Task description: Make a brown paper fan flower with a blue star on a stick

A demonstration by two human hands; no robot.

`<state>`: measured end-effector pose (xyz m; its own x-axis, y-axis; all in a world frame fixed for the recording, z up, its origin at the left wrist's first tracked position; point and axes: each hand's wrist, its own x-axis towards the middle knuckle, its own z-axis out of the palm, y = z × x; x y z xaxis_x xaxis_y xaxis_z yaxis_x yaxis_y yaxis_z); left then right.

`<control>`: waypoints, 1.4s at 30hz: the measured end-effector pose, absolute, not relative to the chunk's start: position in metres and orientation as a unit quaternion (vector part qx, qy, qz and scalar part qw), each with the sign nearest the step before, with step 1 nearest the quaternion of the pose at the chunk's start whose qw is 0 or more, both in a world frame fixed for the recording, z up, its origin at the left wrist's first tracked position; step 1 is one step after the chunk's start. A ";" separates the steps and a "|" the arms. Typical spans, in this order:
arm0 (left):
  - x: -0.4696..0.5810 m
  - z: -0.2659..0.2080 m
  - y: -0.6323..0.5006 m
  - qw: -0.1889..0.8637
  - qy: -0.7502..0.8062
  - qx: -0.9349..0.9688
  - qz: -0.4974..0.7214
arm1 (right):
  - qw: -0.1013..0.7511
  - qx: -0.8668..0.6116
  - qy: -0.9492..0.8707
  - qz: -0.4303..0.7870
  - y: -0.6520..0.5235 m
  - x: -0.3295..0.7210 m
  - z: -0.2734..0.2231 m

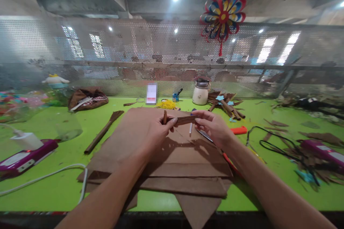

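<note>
Between my hands a short, ridged strip of folded brown paper is stretched level above the table. My left hand is closed on its left end, where a small brown roll stands up between the fingers. The right end is pinched by the thumb and fingers of my right hand. Below lie stacked brown paper sheets, some folded at the near edge. Close under my right hand are a white stick and a tool with an orange-red handle, partly hidden by the wrist.
A rolled brown paper piece lies left. Behind stand a phone, yellow strands, a blue bottle and a white jar. Power strips with cables sit at both sides. Paper scraps litter the right.
</note>
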<state>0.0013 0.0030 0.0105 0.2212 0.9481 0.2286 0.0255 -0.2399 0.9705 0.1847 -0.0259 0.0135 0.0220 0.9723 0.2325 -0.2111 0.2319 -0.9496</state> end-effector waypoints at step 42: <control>0.003 0.013 -0.003 0.394 0.367 0.660 0.524 | 0.614 -0.371 -0.477 0.508 -0.029 0.185 0.015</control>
<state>0.0033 -0.0030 0.0129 0.1808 0.8977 0.4018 0.0717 -0.4194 0.9049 0.1849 -0.0295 0.0147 0.0301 0.9776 0.2083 -0.2696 0.2086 -0.9401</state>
